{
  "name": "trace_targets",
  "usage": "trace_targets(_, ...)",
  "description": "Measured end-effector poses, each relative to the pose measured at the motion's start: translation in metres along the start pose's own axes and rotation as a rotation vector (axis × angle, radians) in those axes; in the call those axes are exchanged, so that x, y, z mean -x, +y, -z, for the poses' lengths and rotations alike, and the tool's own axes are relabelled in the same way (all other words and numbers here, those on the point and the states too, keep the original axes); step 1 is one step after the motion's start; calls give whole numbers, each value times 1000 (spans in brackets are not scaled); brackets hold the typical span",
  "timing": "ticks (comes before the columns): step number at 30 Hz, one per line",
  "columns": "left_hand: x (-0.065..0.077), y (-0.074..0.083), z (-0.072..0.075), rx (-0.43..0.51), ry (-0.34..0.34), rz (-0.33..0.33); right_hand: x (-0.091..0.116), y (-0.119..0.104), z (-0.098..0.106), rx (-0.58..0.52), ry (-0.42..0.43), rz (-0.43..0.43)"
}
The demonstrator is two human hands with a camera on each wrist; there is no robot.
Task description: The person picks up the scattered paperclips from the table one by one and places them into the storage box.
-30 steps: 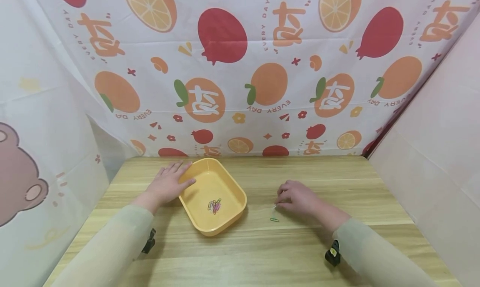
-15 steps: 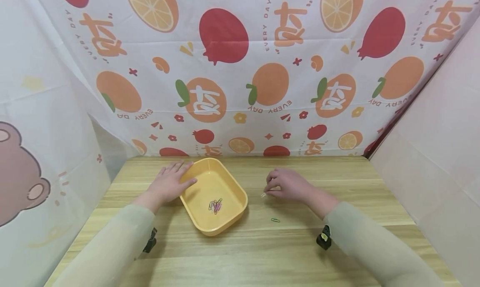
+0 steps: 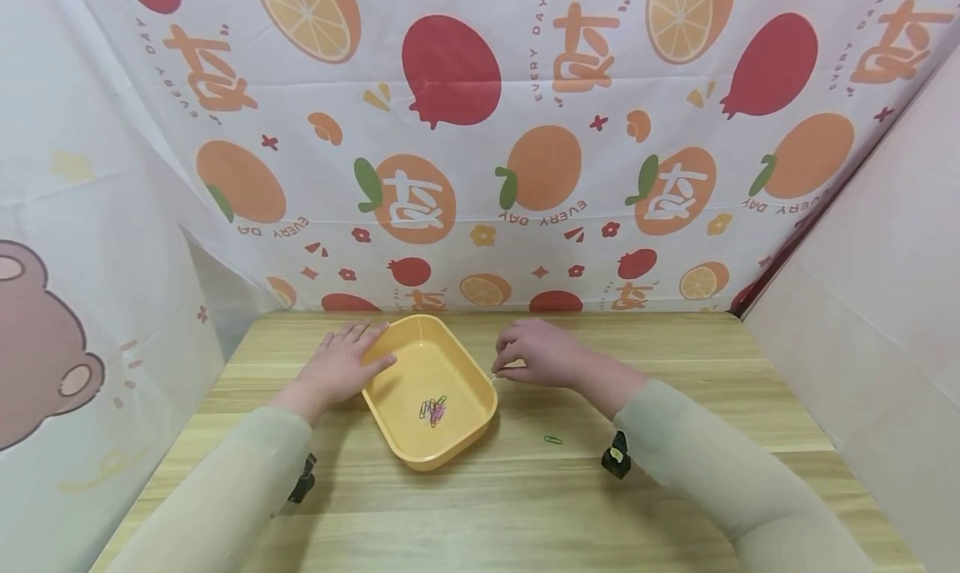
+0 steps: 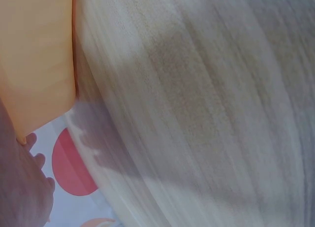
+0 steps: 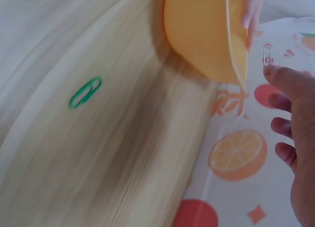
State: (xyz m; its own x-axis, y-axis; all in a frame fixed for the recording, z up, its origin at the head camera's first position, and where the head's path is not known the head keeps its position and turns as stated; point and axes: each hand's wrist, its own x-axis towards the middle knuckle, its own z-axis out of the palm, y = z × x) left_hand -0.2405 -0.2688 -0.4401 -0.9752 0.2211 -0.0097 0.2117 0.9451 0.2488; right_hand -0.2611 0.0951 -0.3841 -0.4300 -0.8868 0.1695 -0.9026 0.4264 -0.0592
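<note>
In the head view my right hand [image 3: 542, 353] pinches a white paper clip [image 5: 267, 55] between thumb and fingers, right at the right rim of a yellow plastic tray [image 3: 457, 352]. The right wrist view shows the clip's loop sticking out past the thumb. My left hand [image 3: 337, 365] rests on the tray's far left rim, fingers spread and thumb reaching over the inside. Several paper clips [image 3: 432, 411], pink, dark and pale, lie in a small heap on the tray floor. One green paper clip [image 3: 552, 440] lies on the table to the right of the tray.
The wood-grain table [image 3: 465, 527] extends back to a white fruit-print cloth [image 3: 480, 256]. Pale cloth walls stand on the left [image 3: 142, 306] and right [image 3: 862, 306]. Black wrist cameras hang beneath both sleeves.
My right hand has picked up the white paper clip and moved left and away from me to the tray's rim. My left hand stays where it was on the tray.
</note>
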Motion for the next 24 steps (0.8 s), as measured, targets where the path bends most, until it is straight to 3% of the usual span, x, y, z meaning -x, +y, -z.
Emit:
trace_targets(8,0,1,1,-2,-2,-2,-35,-19,-7,35,-53,101)
trace_targets(16,1,1,0,6,0,4,-67,-39,-18,144,-136,212)
trace_targets(24,-1,-2,0,2,5,6,-86,-49,-35,199,-172,219)
